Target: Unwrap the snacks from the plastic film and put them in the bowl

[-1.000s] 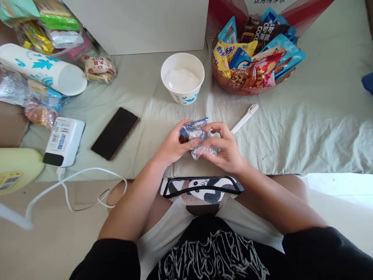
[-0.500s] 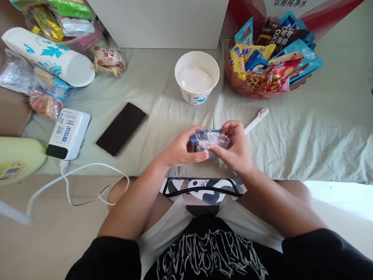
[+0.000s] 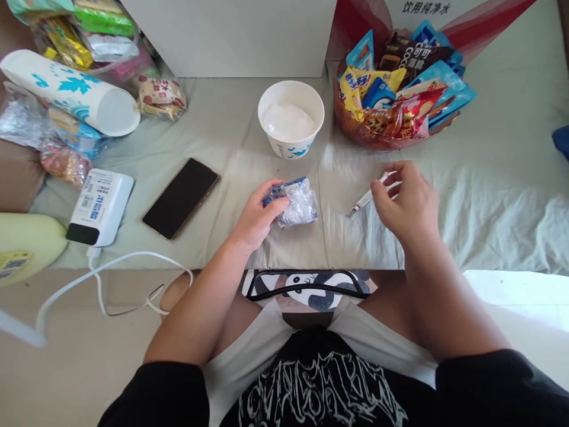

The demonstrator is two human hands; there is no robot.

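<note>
My left hand [image 3: 259, 216] grips a small blue packet wrapped in crinkled clear plastic [image 3: 299, 203], its thumb pressed on top. To the right, my right hand [image 3: 408, 201] has its thumb and fingers closed around the handle of a slim white utility knife [image 3: 367, 198]. The knife's metallic tip points down and left toward the packet. Part of its handle is hidden by my fingers. Behind the packet stands a white paper tub [image 3: 291, 145] with a blue leaf print and pale, plastic-looking contents.
A basket of snack packets [image 3: 377, 142] stands at the back right. On the left lie a black phone [image 3: 181, 198], a white power bank [image 3: 109, 201] with a cable, paper cups [image 3: 71, 89] and bagged snacks [image 3: 160, 98]. A pale yellow bottle [image 3: 31, 237] lies at the left edge.
My right hand has let go of the plastic-wrapped packet and moved right to the utility knife. My left hand still holds the packet, now slightly farther left. The view has shifted a little.
</note>
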